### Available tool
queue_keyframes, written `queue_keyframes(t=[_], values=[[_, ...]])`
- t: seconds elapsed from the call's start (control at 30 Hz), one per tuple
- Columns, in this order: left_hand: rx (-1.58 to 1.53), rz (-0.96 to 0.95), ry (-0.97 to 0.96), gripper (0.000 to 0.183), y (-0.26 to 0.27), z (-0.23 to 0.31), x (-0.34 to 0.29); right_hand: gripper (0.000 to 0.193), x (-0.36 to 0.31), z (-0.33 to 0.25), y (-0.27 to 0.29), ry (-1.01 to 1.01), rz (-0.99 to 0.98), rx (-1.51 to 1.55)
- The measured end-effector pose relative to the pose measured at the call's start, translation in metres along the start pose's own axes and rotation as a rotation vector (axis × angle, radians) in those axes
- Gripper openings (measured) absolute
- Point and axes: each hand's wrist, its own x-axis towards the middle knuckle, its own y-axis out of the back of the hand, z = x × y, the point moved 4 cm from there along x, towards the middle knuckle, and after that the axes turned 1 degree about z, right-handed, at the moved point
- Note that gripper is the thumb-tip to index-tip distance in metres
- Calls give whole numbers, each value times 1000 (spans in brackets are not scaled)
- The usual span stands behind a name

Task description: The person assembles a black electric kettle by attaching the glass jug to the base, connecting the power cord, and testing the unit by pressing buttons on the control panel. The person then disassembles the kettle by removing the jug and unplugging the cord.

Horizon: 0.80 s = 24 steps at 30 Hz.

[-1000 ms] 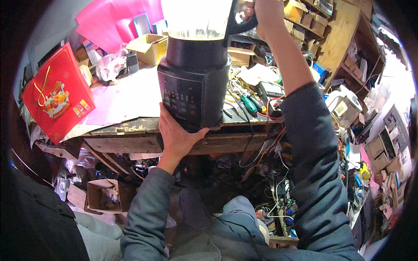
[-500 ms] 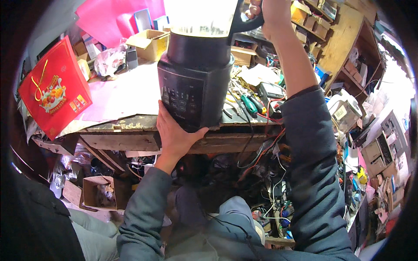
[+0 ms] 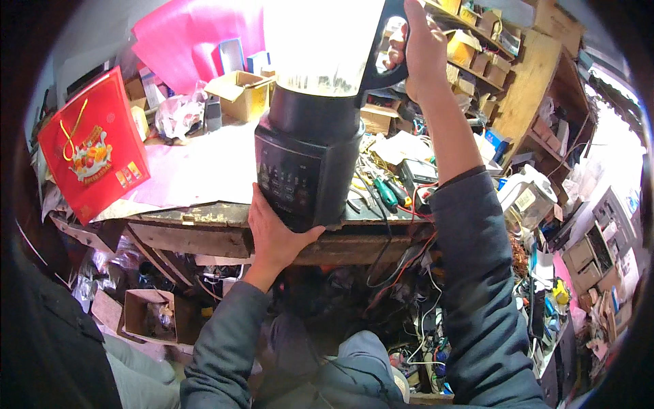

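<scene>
A black blender base (image 3: 306,177) with a touch panel on its front leans slightly at the front edge of the workbench. The clear jug (image 3: 325,51) stands on it, washed out by bright light, with its top beyond the frame. My right hand (image 3: 428,58) is closed round the jug's black handle (image 3: 390,76). Low on the base's left side, my left hand (image 3: 278,235) grips it, thumb along the bottom front edge and the other fingers partly hidden. Whether the base rests on the bench or is lifted a little, I cannot tell.
The wooden workbench (image 3: 197,235) bears a red gift bag (image 3: 95,146), an open carton (image 3: 240,95), green-handled pliers (image 3: 385,196), a meter (image 3: 417,172) and tangled wires. Under it sits a cardboard box (image 3: 151,315). Cluttered shelves rise at the right. A person's grey-trousered leg (image 3: 139,358) is at lower left.
The view has tilted, so the bench and blender sit slightly lower in the picture. Both hands keep the same hold on the blender.
</scene>
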Motion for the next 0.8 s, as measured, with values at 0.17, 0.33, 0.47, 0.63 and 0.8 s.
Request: queue_keyframes(t=[0.17,0.33,0.47,0.63,0.8], values=[[-13,-21,22,153,-3,1,0,46,4,-1,7,17,-26,32],[-3,-18,7,155,-4,-1,0,49,-3,-4,7,106,-50,53],[-8,-14,-2,157,-3,-4,0,51,-1,-3,4,116,-44,36],[8,-39,9,159,-6,-3,-1,60,9,4,15,128,-94,-54],[-1,-44,38,163,-5,-9,-1,42,-2,6,4,104,4,37]])
